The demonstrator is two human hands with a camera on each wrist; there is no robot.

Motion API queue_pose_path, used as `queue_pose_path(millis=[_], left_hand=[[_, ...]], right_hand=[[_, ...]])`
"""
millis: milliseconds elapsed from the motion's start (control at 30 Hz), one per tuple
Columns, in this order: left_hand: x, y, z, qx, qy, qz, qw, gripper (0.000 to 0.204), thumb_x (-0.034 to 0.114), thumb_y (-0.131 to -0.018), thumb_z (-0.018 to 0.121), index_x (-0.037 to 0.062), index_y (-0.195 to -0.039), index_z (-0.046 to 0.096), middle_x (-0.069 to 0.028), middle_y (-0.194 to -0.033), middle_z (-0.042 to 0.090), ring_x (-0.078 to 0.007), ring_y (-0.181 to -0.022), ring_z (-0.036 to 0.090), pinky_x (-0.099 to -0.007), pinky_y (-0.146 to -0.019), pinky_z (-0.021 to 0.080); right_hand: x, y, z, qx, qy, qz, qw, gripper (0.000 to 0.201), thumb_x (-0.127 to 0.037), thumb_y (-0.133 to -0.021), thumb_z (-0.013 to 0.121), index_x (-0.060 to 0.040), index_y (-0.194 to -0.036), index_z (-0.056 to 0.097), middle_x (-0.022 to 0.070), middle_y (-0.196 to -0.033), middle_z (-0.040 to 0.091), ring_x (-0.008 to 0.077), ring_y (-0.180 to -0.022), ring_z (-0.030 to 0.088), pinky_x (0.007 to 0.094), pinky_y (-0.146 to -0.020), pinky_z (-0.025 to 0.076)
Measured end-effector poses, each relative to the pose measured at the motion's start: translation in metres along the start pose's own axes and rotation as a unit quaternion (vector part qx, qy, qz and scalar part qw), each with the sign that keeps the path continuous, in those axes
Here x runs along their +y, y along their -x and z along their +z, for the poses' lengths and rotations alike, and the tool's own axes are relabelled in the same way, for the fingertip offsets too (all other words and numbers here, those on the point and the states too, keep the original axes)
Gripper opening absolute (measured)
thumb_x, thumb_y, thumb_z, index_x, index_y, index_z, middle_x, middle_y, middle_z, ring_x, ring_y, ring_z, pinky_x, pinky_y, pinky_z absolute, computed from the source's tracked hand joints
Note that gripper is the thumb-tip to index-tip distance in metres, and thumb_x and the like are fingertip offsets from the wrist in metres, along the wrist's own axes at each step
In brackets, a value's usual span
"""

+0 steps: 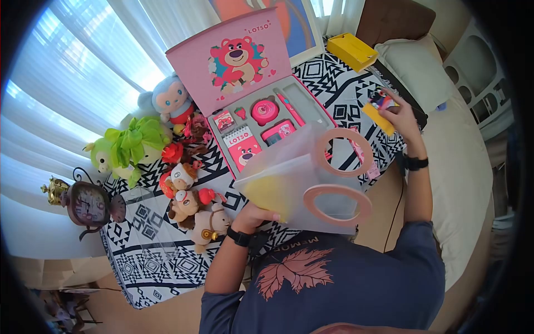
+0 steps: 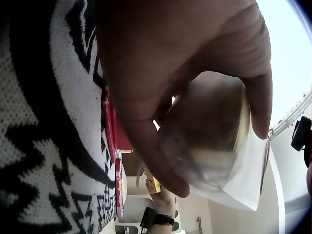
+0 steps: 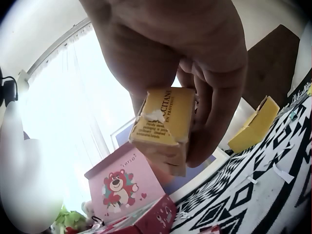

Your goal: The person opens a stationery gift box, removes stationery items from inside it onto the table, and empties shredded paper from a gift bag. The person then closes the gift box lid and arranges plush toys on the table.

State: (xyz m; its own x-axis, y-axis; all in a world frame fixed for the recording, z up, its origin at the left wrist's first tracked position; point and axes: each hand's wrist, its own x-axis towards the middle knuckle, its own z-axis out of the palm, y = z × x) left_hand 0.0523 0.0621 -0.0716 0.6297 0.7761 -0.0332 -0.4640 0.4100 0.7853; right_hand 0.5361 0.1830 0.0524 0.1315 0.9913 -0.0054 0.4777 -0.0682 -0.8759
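My left hand [image 1: 257, 214] grips a clear plastic bag [image 1: 303, 183] with pink ring handles and something yellow inside, held over the front edge of the table. In the left wrist view the fingers [image 2: 161, 165] curl round the bag [image 2: 229, 161]. My right hand [image 1: 397, 111] is raised over the table's right end and holds a small yellow box [image 1: 380, 114]. The right wrist view shows the box [image 3: 163, 126], printed with text, pinched between thumb and fingers.
A pink Lotso gift box [image 1: 256, 94] lies open on the black-and-white patterned tablecloth [image 1: 150, 250]. Several plush toys [image 1: 183, 189] and a green plush [image 1: 130, 147] sit on the left, with a clock [image 1: 89, 205]. A yellow box [image 1: 351, 51] lies far right; a white cushion [image 1: 461, 161] is beside the table.
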Motion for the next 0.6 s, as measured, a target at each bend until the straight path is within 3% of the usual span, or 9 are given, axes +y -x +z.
queue_pose_path(millis=[33,167,233,267,333,367,433,500,600], left_hand=[[0.0,0.0,-0.001,-0.017,0.007,0.009,1.0,0.078,0.011,-0.071,0.092,0.0004,-0.142,0.06,-0.0087,-0.128,0.07,-0.0231,-0.119,0.066,-0.0381,-0.103,0.053],[0.0,0.004,0.0,-0.02,0.016,0.012,1.0,0.1,0.01,-0.06,0.097,0.0002,-0.149,0.052,-0.0131,-0.14,0.064,-0.0318,-0.129,0.062,-0.0446,-0.112,0.049],[-0.008,0.01,-0.013,0.025,-0.01,-0.021,0.999,0.106,0.01,-0.057,0.099,-0.0002,-0.151,0.049,-0.0136,-0.142,0.063,-0.0317,-0.131,0.061,-0.0458,-0.113,0.048],[-0.004,0.008,-0.009,0.025,-0.011,-0.021,0.999,0.106,0.01,-0.057,0.099,-0.0002,-0.151,0.049,-0.0136,-0.142,0.063,-0.0317,-0.131,0.061,-0.0458,-0.113,0.048],[0.002,0.004,0.001,0.019,0.002,-0.005,1.0,0.108,0.011,-0.057,0.099,-0.0001,-0.152,0.048,-0.0135,-0.143,0.062,-0.0314,-0.131,0.061,-0.0455,-0.113,0.048],[0.001,0.003,0.0,0.019,0.001,-0.004,1.0,0.108,0.011,-0.057,0.099,-0.0001,-0.152,0.048,-0.0135,-0.143,0.062,-0.0314,-0.131,0.061,-0.0455,-0.113,0.048],[-0.002,0.003,-0.002,-0.008,0.018,0.033,0.999,0.087,0.013,-0.067,0.096,-0.0002,-0.145,0.059,-0.0135,-0.14,0.067,-0.0286,-0.13,0.062,-0.0422,-0.111,0.049],[-0.001,0.0,0.002,-0.016,0.038,0.055,0.998,0.086,0.015,-0.071,0.095,0.0004,-0.147,0.057,-0.0126,-0.141,0.066,-0.0272,-0.13,0.061,-0.0413,-0.112,0.048],[-0.003,-0.002,0.004,-0.013,0.054,0.066,0.996,0.084,0.017,-0.075,0.094,0.001,-0.149,0.055,-0.0115,-0.143,0.064,-0.0255,-0.131,0.06,-0.0401,-0.112,0.048]], right_hand=[[0.003,-0.005,0.018,0.022,-0.006,-0.05,0.998,0.073,-0.006,-0.09,0.077,-0.0069,-0.158,0.05,0.0082,-0.096,0.075,0.0032,-0.075,0.063,0.0198,-0.065,0.047],[0.015,-0.028,0.056,-0.013,-0.01,-0.015,1.0,0.069,-0.006,-0.092,0.074,-0.0094,-0.158,0.051,0.0067,-0.092,0.075,0.0043,-0.075,0.063,0.0205,-0.066,0.049],[0.023,-0.035,0.074,-0.05,-0.188,0.042,0.98,0.06,-0.006,-0.095,0.07,-0.0093,-0.154,0.056,0.0087,-0.093,0.077,0.0079,-0.076,0.067,0.0231,-0.068,0.052],[0.035,-0.042,0.075,-0.049,-0.189,0.042,0.98,0.06,-0.006,-0.095,0.07,-0.0093,-0.154,0.056,0.0087,-0.093,0.077,0.0079,-0.076,0.067,0.0231,-0.068,0.052],[0.057,-0.051,0.07,-0.013,0.03,-0.053,0.998,0.05,-0.005,-0.096,0.067,-0.0058,-0.146,0.063,0.0103,-0.096,0.078,0.0126,-0.082,0.073,0.0264,-0.072,0.056],[0.039,-0.042,0.064,0.009,0.1,-0.071,0.992,0.04,-0.005,-0.096,0.066,-0.0025,-0.135,0.069,0.0095,-0.093,0.077,0.0138,-0.085,0.073,0.0272,-0.076,0.057],[0.026,-0.031,0.054,0.032,0.092,-0.104,0.99,0.033,-0.004,-0.096,0.066,-0.0012,-0.129,0.071,0.0083,-0.094,0.077,0.0128,-0.085,0.071,0.0269,-0.077,0.056],[0.004,-0.012,0.046,0.051,0.082,-0.135,0.986,0.027,-0.003,-0.097,0.065,0.0001,-0.123,0.072,0.0071,-0.095,0.076,0.0117,-0.084,0.069,0.0266,-0.077,0.055],[-0.068,0.046,0.046,0.057,-0.063,-0.291,0.953,0.013,0.003,-0.1,0.062,0.0018,-0.111,0.07,0.0051,-0.098,0.072,0.0112,-0.085,0.066,0.0272,-0.079,0.054]])
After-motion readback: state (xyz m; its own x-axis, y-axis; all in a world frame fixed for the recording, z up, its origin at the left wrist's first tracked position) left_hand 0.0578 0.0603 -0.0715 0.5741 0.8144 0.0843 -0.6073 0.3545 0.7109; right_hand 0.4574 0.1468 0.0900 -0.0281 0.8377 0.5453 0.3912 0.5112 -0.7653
